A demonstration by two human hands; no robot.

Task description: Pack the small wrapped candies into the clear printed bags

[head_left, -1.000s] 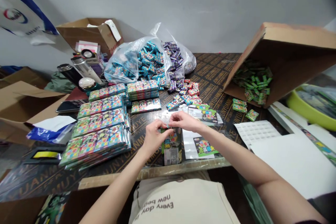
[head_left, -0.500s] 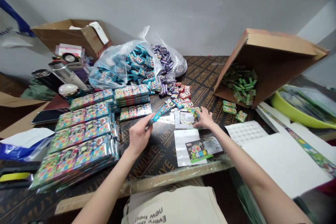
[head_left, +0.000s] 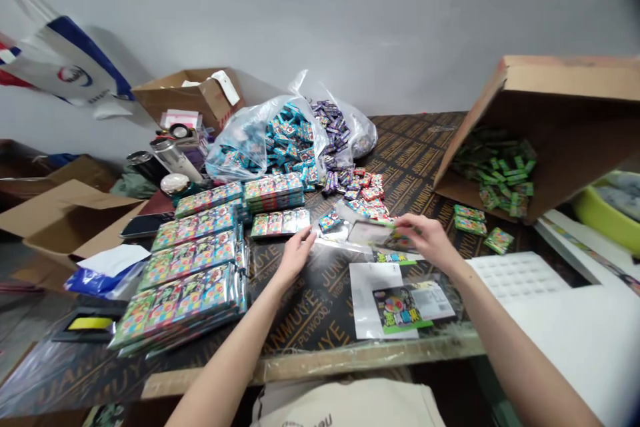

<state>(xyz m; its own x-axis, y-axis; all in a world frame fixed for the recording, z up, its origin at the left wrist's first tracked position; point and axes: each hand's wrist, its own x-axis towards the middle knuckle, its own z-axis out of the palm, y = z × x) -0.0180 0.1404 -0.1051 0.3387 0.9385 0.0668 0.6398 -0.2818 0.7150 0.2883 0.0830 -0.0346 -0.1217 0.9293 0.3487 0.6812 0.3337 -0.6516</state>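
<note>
Okay, nearest to me is the cream cloth [head_left: 345, 407], then the taped front edge [head_left: 370, 360] of the table. Just past that edge a flat printed wrapper [head_left: 397, 310] lies partly on a white sheet [head_left: 363, 280], below and between my hands. And here come the hands, well apart! On one side, my right hand [head_left: 429, 240] has its thumb and fingers nearly closed, pinching the right end of a clear bag [head_left: 373, 233]. Across from it, my left hand [head_left: 296, 255] is slightly open, fingertips together at the left end of that film; whether they grip it, I can't tell. So the bag is stretched out between the two, just above the tabletop. Left of my left hand sits the big stack of filled packs [head_left: 185, 283], and just beyond its fingertips one more filled pack [head_left: 281, 222]. Behind the bag, blue packets [head_left: 330, 220] and red packets [head_left: 373, 193] lie loose. Farther back, clear sacks spill purple packets [head_left: 333, 123] and more blue; over right, a tipped carton [head_left: 565, 127] holds green packets [head_left: 507, 180].
</note>
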